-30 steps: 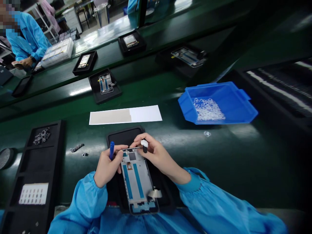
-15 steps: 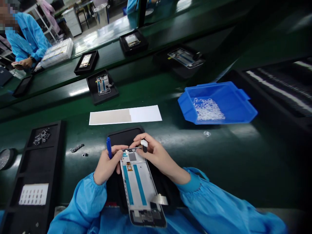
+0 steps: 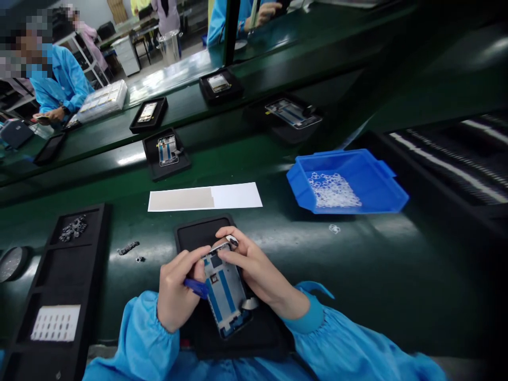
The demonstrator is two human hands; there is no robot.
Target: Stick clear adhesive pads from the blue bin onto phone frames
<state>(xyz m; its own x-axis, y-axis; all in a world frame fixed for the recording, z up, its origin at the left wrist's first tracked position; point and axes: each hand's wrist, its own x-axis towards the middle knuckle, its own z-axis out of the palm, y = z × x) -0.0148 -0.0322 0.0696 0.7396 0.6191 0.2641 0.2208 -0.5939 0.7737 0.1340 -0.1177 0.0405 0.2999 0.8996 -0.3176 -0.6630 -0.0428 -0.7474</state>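
A phone frame (image 3: pixel 228 290) with two blue strips along its back is tilted above a black tray (image 3: pixel 198 227). My left hand (image 3: pixel 177 288) is closed round a blue pen (image 3: pixel 196 288), which points right across the frame's side. Its fingertips reach the frame's top left corner. At the top right, my right hand (image 3: pixel 256 267) pinches the frame between thumb and fingers. A small white-and-black piece (image 3: pixel 232 241) shows by the right fingers; whether it is attached to anything I cannot tell. A silvery flap (image 3: pixel 250 304) sticks out from the frame's lower right side.
A blue bin (image 3: pixel 381 185) of small white rings stands at right. Ahead lies a white-and-beige strip (image 3: pixel 234 197). At left is a compartmented black tray (image 3: pixel 47 267); small dark parts (image 3: pixel 129 247) lie beside it. Other trays hold phone parts (image 3: pixel 168 150). A co-worker (image 3: pixel 65 79) sits across.
The phone frame has been tilted, its lower end now farther from me. My left hand has turned over, swinging the pen from upright to nearly level. The view has shifted slightly.
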